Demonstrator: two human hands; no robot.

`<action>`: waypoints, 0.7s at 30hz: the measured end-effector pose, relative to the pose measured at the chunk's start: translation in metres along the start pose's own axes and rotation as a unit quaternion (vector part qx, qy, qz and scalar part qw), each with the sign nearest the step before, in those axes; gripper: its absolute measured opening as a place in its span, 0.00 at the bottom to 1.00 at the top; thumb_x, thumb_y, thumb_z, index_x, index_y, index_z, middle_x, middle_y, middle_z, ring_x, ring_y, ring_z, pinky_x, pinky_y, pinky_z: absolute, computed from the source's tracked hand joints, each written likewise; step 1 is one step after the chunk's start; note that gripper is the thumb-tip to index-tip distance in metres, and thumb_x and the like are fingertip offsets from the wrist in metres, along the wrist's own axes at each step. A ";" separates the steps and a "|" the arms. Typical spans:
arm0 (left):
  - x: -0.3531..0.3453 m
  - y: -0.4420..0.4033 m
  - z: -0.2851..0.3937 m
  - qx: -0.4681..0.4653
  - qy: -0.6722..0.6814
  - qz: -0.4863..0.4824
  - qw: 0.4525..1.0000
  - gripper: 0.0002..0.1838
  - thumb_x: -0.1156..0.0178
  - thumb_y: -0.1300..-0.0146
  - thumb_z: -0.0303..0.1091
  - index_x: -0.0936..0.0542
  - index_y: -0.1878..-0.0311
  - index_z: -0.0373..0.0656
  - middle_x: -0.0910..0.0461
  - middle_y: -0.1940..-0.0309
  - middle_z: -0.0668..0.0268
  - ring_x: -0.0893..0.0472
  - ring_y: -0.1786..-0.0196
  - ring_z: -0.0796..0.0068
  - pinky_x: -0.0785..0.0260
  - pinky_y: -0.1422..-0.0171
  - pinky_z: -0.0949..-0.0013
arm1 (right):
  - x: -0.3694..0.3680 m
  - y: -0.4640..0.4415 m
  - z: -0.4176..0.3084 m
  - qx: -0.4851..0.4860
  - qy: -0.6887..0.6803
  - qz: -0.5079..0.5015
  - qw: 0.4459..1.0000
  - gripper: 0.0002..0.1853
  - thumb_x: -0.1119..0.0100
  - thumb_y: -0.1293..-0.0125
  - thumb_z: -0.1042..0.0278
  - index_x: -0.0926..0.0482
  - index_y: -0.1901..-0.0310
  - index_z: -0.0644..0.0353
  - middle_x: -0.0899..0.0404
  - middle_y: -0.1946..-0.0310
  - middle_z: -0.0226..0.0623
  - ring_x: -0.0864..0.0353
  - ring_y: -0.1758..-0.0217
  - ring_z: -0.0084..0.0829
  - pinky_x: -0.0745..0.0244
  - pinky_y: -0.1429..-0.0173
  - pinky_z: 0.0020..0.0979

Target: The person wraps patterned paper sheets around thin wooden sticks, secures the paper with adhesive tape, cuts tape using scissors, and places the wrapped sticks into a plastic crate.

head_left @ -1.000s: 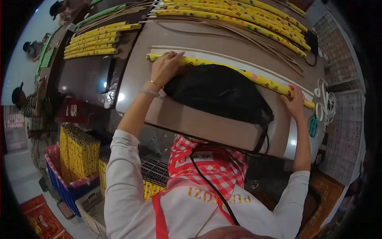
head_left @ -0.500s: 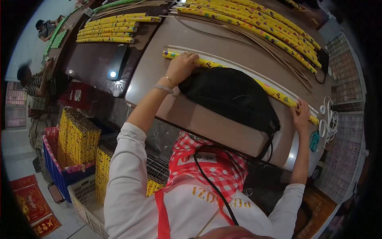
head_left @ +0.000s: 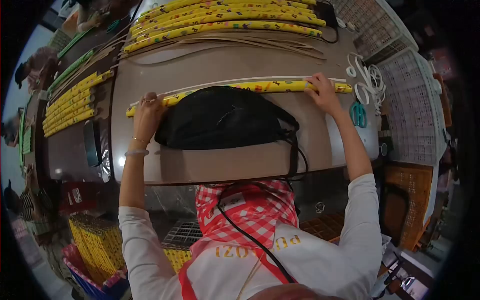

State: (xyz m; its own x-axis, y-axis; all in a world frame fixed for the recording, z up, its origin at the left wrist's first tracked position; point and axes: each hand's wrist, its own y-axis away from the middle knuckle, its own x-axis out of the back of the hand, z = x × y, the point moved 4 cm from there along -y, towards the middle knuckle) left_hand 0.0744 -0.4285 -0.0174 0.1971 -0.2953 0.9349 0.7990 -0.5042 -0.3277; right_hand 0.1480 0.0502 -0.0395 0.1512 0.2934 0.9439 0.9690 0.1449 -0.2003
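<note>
— In the head view, where's the yellow tube (head_left: 280, 86)?
— On the table (head_left: 240, 167), on the far side of a black bag (head_left: 220, 120), which hides part of its near edge.

— Which way does it point?
— Its long axis runs left to right across the person's front. The left end lies a little nearer the body, the right end a little farther off, and the lens bows it slightly.

— And the hands?
— The left hand (head_left: 148, 114) is near the left end, its fingers bent over the tube; their tips are hidden, so I can't tell whether they grip. The right hand (head_left: 324, 92) has the tube between thumb and fingers, just short of the right end.

— Anything lined up with it?
— A pale strip (head_left: 225, 81) runs along its far side, and a row of finished-looking tubes (head_left: 225, 27) lies beyond, roughly parallel. Past the right end are teal scissors (head_left: 358, 115).
</note>
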 end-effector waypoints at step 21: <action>0.006 0.003 -0.002 0.023 0.047 -0.020 0.998 0.13 0.45 0.41 0.27 0.27 0.52 0.46 0.22 0.62 0.58 0.22 0.60 0.55 0.30 0.60 0.59 | 0.003 0.016 -0.003 0.016 -0.069 0.005 0.998 0.17 0.41 0.42 0.60 0.28 0.52 0.53 0.32 0.52 0.36 0.33 0.47 0.40 0.44 0.44 0.39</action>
State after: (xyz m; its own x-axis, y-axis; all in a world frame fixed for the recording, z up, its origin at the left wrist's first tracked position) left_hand 0.0764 -0.4335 -0.0128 0.1119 -0.3523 0.9292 0.8312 -0.4793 -0.2818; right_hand 0.1643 0.0501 -0.0388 0.1305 0.4213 0.8975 0.9605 0.1706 -0.2197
